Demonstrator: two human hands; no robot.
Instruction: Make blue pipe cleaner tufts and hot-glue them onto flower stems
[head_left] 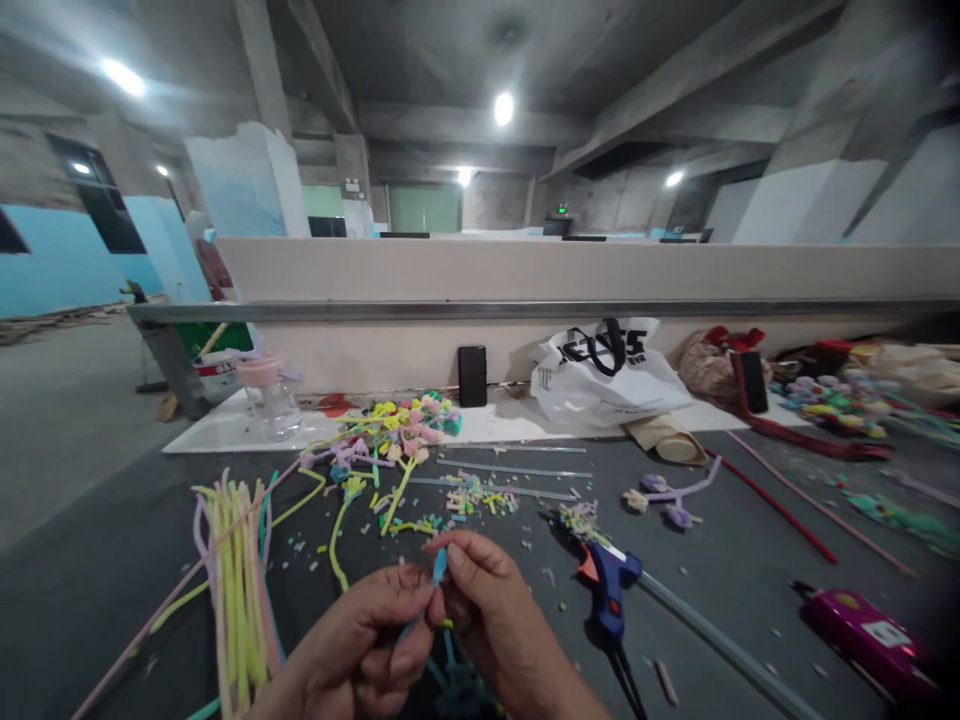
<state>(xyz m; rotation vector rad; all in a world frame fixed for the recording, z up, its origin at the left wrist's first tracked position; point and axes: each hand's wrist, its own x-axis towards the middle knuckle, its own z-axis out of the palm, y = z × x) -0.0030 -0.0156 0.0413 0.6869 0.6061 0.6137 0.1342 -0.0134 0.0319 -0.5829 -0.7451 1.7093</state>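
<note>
Both hands meet low in the middle of the view, over the dark table. Between their fingertips is a small blue fuzzy piece. My left hand is closed, with thumb and fingers pinching the blue piece from the left. My right hand pinches it from the right, its thumb near the upper end. Below the hands, partly hidden, lies a dark teal bundle. A blue glue gun rests to the right of my right hand. Left of my left hand lies a bundle of yellow and pink fuzzy stems.
Behind the hands are colourful fuzzy flowers, cut bits and clear glue sticks. A phone, white bag and plastic bottle stand along the partition. A magenta device lies at right.
</note>
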